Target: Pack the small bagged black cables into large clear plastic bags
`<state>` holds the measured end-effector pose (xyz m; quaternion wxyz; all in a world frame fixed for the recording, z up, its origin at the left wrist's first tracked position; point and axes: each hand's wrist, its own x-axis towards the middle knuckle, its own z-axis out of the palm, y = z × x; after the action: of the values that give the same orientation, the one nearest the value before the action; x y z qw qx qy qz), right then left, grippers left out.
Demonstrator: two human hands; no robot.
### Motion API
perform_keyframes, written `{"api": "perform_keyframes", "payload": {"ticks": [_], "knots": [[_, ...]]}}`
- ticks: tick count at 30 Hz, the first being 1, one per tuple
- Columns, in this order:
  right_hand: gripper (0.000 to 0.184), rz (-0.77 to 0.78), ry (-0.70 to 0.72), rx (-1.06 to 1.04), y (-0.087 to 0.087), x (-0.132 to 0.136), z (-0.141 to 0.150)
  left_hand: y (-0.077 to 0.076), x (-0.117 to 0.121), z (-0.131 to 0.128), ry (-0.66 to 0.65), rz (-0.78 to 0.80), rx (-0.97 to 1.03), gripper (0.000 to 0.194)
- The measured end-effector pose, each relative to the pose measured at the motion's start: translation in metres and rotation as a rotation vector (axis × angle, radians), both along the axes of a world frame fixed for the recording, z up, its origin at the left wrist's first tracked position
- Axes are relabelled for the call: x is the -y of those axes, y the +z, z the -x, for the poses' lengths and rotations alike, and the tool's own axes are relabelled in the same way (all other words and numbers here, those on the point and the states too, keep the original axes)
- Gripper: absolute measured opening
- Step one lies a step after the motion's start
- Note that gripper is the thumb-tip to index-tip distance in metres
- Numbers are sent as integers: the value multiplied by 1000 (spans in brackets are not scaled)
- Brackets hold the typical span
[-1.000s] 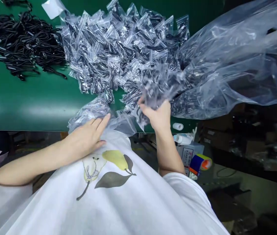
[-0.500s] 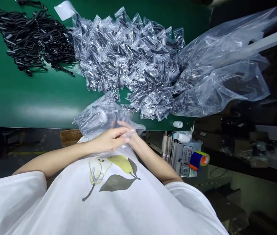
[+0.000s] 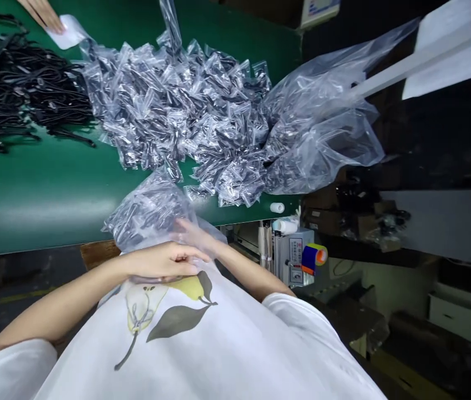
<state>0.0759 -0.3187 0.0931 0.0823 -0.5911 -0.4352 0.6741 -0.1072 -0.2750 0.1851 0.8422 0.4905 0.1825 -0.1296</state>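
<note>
A large clear plastic bag (image 3: 146, 203) holding small packets lies at the table's front edge, against my shirt. My left hand (image 3: 163, 261) is at the bag's near side, its fingers curled and its thumb below them, gripping the plastic near the mouth. My right hand (image 3: 194, 234) reaches inside the bag and looks hazy through the film. Its fingers are stretched out, and I see nothing held in them. Just beyond the bag lies a wide heap of small clear zip bags (image 3: 156, 105) with dark items inside.
Black cables (image 3: 23, 89) lie bundled at left. Another person's hand (image 3: 46, 14) touches a white sheet (image 3: 66, 32). Large filled plastic bags (image 3: 322, 144) stand at right, by a pale bar (image 3: 402, 66). A white roll (image 3: 277, 208) and a grey machine (image 3: 297, 253) with tape (image 3: 314, 257) sit near the corner.
The view has swung right, so the table things appear further left. My hands have drawn apart a little, the right one deeper in the bag. Another person's hand has appeared at the white sheet.
</note>
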Motion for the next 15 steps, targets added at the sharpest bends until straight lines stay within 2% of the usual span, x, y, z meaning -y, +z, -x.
{"api": "perform_keyframes", "payload": {"ticks": [2,4,5,6,8,10,11,13,15], "knots": [[38,69,170,-162,20,4,-46,-8,-28,-5,-8,-216,-12,52],[43,228,304,-377,29,4,-97,-26,-59,-24,40,-546,-92,46],[48,301,289,-430,27,2,-121,-39,-73,-40,51,-722,-162,43],[52,335,191,-416,19,-2,-143,-55,-85,-59,36,-881,-241,40],[53,268,-154,-234,-12,-16,-170,-94,-99,-102,-89,-1095,-383,33],[49,141,-463,43,-53,-40,-173,-134,-102,-146,-232,-1182,-470,35],[46,106,-535,180,-74,-54,-168,-152,-100,-164,-280,-1200,-501,42],[44,53,-507,475,-110,-85,-148,-182,-94,-190,-350,-1208,-551,50],[54,17,-418,711,-135,-113,-130,-199,-91,-199,-407,-1199,-581,48]]}}
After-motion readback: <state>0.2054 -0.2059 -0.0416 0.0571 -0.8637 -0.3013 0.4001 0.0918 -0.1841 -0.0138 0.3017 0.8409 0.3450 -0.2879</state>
